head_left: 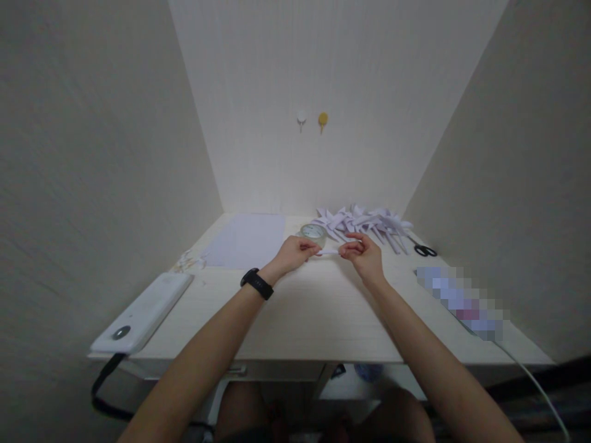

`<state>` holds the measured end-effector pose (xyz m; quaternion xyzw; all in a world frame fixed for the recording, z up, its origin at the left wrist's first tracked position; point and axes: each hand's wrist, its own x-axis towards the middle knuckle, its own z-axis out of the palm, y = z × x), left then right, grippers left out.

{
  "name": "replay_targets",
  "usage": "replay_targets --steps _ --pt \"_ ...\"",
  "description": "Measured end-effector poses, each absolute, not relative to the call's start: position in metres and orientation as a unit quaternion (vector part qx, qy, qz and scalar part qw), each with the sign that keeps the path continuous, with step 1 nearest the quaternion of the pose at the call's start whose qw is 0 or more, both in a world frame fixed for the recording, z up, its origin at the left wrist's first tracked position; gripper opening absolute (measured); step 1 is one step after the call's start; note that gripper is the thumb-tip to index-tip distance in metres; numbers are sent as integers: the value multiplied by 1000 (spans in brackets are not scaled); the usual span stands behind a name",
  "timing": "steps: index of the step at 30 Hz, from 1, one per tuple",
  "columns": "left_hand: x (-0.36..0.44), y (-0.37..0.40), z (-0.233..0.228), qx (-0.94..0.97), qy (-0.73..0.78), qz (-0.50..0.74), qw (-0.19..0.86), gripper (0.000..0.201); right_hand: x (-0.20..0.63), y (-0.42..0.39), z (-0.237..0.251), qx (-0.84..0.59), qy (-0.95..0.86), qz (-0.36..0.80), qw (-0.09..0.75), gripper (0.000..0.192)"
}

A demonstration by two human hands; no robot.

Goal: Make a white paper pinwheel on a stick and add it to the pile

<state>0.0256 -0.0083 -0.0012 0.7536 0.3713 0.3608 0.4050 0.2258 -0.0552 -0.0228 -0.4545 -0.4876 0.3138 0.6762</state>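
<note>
Between my two hands a thin white paper strip (329, 251) is stretched level above the desk. My left hand (299, 253), with a black watch on its wrist, pinches the strip's left end. The other end is pinched by my right hand (362, 253), its fingers curled. Just behind my left hand lies a roll of clear tape (313, 232). A heap of folded white paper pinwheels (362, 220) lies beyond my right hand, several of them with paper sticks pointing toward me.
White paper sheets (247, 240) lie at the back left, beside a tangle of pale scraps (188, 261). A white box-shaped device (143, 312) with a black strap sits at the left edge. Black-handled scissors (425, 250) and a blurred-out phone-like object (457, 301) with a cable are on the right.
</note>
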Motion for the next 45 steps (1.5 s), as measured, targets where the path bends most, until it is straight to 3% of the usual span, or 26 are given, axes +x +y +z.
replay_targets --steps 4,8,10,19,45 --pt "27 -7 -3 756 379 353 401 18 229 -55 -26 -468 -531 236 666 42" --pt "30 -8 -4 759 385 346 393 16 230 -58 -24 -450 -620 99 635 18" --pt "31 -10 -4 758 390 346 392 15 230 -59 -24 -426 -660 76 615 15" --pt "34 -17 -3 752 376 333 427 16 227 -55 -33 -425 -717 84 546 19" --pt "35 -20 -2 739 374 339 446 17 215 -56 -43 -462 -682 37 566 10"
